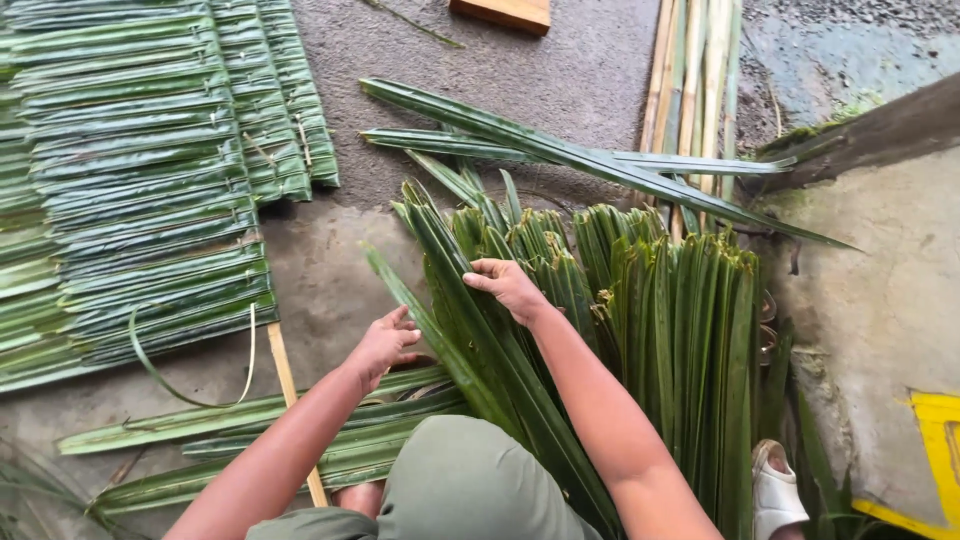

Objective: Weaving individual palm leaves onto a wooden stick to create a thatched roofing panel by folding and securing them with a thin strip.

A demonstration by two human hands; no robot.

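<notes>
Concrete floor [560, 70]; woven leaf panel [150, 180] left.

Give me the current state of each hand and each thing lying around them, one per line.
left hand: fingers curled, touching a long leaf.
right hand: gripping a leaf on top of the bundle.
leaf bundle: stacked upright-leaning, loose.
stitched leaf panels: finished, lying flat in overlapping rows.
loose leaves: flat on the ground.
wooden stick: lying under the leaves.
white sandal: on the ground.
</notes>
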